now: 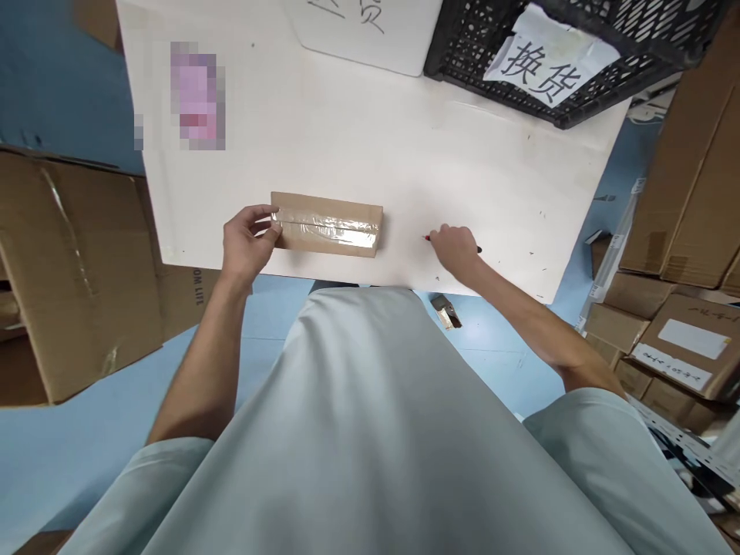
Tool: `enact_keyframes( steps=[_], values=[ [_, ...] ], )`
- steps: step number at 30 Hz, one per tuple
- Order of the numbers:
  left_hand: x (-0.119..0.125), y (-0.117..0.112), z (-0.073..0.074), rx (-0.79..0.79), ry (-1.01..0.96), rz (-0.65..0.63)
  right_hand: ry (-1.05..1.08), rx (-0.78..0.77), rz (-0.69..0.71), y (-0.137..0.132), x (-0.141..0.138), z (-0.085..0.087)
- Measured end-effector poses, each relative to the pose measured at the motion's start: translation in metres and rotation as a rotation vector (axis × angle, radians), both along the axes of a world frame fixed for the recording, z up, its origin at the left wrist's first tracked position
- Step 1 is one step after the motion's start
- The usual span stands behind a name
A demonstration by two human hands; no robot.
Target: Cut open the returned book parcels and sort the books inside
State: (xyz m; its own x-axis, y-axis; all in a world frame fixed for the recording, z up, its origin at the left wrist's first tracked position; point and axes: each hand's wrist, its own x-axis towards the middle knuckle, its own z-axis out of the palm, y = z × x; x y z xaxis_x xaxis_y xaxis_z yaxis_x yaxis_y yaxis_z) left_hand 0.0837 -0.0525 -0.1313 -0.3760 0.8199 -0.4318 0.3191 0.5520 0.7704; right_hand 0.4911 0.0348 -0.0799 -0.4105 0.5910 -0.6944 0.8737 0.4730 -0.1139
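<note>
- Brown cardboard box (327, 225), sealed along the top with clear tape (329, 230), is laid flat on the white table (358, 146), close to the near edge.
- The box's left end is gripped by the left hand (248, 243), with the thumb on the top edge and the fingers curled round the end.
- A pen (428, 238) is held under the right hand (456, 248), which is closed over it and rested on the table. A red tip is seen sticking out on the left, a dark end on the right.
- The right hand is placed apart from the box, to its right, with bare table between them.
- A black plastic crate (462, 46) is set on the far right corner of the table, and a paper label (549, 58) with handwritten characters is laid in it.
- A white board (370, 31) with dark writing is seen at the far edge, just beside the crate.
- A pixelated patch (196, 96) is seen far left on the table; what it is cannot be told.
- Large cartons are stacked on the blue floor (35, 462), left (69, 270) and right (682, 193).
- A small scrap (446, 312) is seen on the floor below the table edge.
</note>
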Motion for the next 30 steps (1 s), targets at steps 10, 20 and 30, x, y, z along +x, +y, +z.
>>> enact_keyframes(
  steps=[10, 20, 30],
  values=[
    [-0.018, -0.004, -0.011, 0.019, -0.058, -0.036, 0.534, -0.097, -0.880, -0.056, -0.016, -0.048],
    [-0.086, -0.014, -0.028, 0.050, 0.040, -0.049, 0.928, -0.188, -1.392, -0.083, -0.136, -0.050],
    [-0.060, -0.002, -0.064, -0.111, -0.182, -0.282, 0.802, 0.187, -1.170, -0.070, -0.204, 0.035]
  ],
)
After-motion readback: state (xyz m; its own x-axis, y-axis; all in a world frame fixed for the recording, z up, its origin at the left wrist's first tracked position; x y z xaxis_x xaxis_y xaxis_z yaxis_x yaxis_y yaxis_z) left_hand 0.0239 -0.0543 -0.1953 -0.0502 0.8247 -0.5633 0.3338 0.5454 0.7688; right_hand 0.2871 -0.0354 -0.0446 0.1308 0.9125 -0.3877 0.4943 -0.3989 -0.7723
